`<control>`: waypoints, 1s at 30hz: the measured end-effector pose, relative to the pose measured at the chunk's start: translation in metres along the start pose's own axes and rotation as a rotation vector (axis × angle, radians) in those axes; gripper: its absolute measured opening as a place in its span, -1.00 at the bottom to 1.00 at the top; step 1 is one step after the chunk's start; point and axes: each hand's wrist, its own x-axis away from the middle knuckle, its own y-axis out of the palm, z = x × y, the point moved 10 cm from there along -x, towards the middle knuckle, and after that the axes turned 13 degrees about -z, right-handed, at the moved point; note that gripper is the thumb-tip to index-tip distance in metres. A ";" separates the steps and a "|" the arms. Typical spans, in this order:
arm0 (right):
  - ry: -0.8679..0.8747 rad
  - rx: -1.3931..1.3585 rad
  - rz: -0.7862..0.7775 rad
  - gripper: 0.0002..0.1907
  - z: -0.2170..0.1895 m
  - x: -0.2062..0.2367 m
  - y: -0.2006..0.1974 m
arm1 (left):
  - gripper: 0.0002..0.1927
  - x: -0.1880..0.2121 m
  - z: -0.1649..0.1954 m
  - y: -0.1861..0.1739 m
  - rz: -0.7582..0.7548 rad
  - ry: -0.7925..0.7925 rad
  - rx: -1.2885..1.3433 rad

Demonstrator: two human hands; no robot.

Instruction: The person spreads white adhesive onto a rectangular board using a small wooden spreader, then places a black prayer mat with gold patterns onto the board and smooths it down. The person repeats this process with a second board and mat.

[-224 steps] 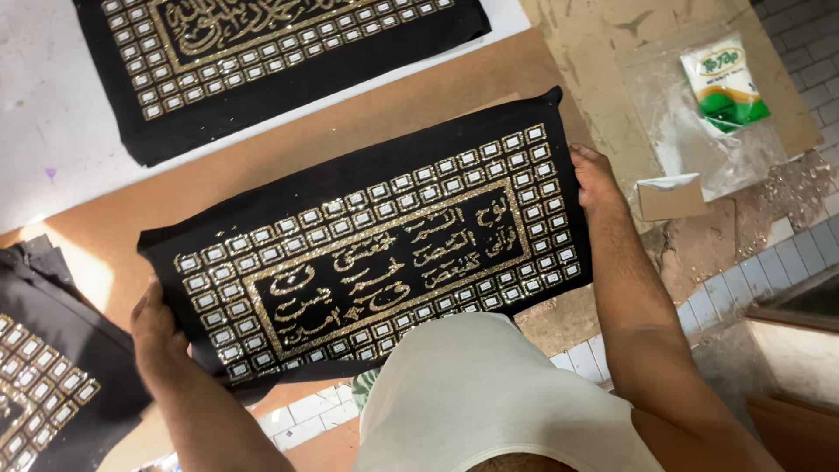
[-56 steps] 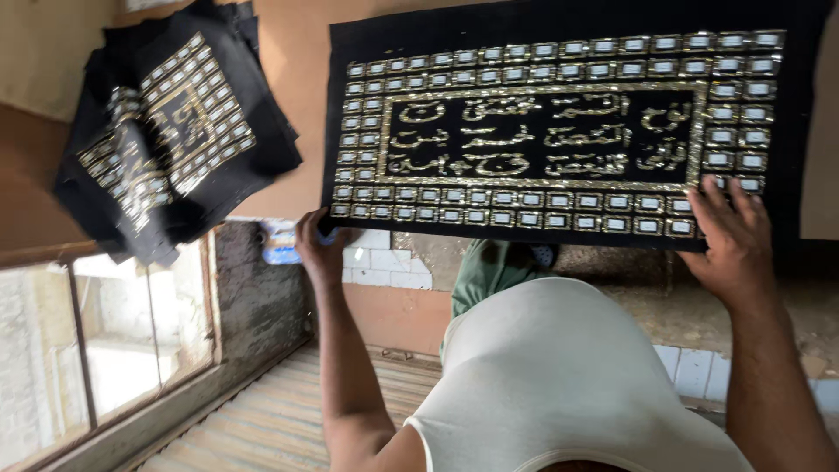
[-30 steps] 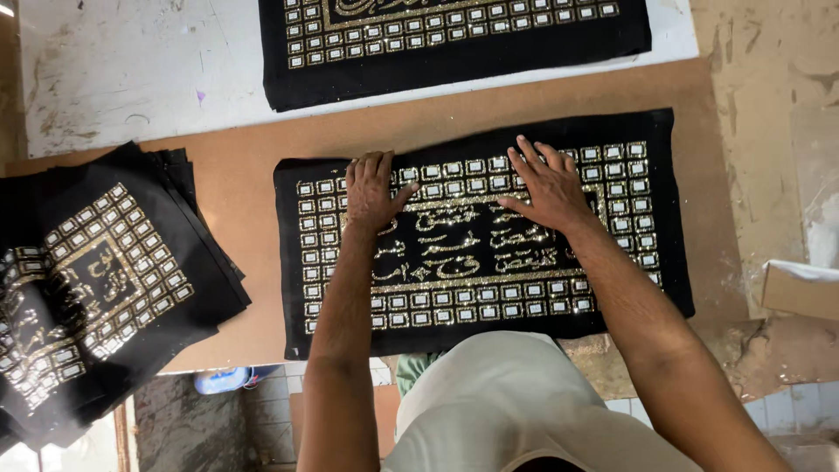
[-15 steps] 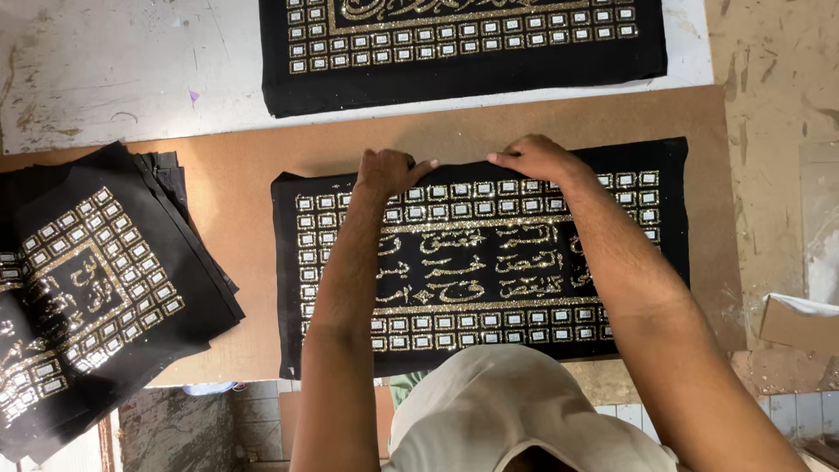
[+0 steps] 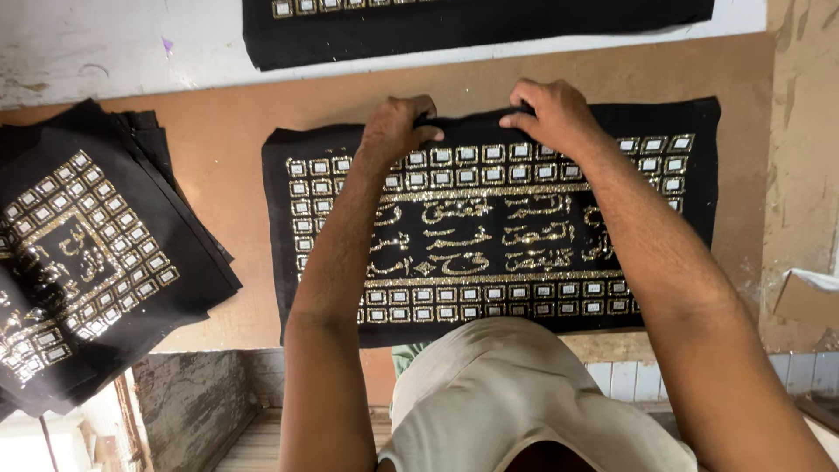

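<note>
- Gripping the far edge of the black embroidered cloth (image 5: pixel 507 236), the left hand (image 5: pixel 395 129) has its fingers curled over the hem.
- The right hand (image 5: pixel 552 114) pinches the same edge just beside it, fingers clenched on the fabric.
- That cloth lies flat on the brown board (image 5: pixel 227 114) on the counter (image 5: pixel 105 44), gold lettering up.
- A stack of similar cloths (image 5: pixel 87 253) sits at the left.
- Another black cloth (image 5: pixel 472 22) lies beyond, partly out of view.

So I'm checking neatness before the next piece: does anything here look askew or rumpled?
Yes. The black cloth panel with gold glitter squares is bunched at its far edge, where left hand and right hand pinch it. The pile of similar panels lies fanned, unevenly stacked.
</note>
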 end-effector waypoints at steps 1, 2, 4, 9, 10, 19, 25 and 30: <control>0.043 -0.042 -0.030 -0.65 0.007 -0.002 0.006 | -0.56 -0.004 -0.007 0.004 -0.027 -0.048 -0.015; 0.006 -0.047 -0.009 -0.65 0.004 -0.001 0.009 | -0.54 -0.002 -0.013 0.011 -0.066 -0.105 -0.030; -0.082 -0.031 0.083 -0.65 0.001 -0.005 0.001 | -0.61 -0.007 -0.016 0.013 -0.090 -0.106 0.007; -0.172 -0.092 0.099 -0.69 0.007 -0.015 -0.005 | -0.56 -0.020 -0.008 -0.003 -0.033 0.004 0.049; -0.200 -0.107 0.105 -0.70 0.005 -0.015 -0.003 | -0.56 -0.023 -0.010 0.001 -0.074 -0.002 0.059; 0.324 -0.307 -0.265 -0.71 0.048 -0.039 0.026 | -0.56 -0.048 -0.044 0.030 -0.381 -0.294 0.189; 0.299 -0.406 -0.243 -0.76 0.049 -0.047 0.039 | -0.50 -0.054 -0.053 0.038 -0.393 -0.399 0.207; 0.320 -0.399 -0.184 -0.82 0.057 -0.045 0.046 | -0.58 -0.051 -0.051 0.041 -0.271 -0.528 -0.066</control>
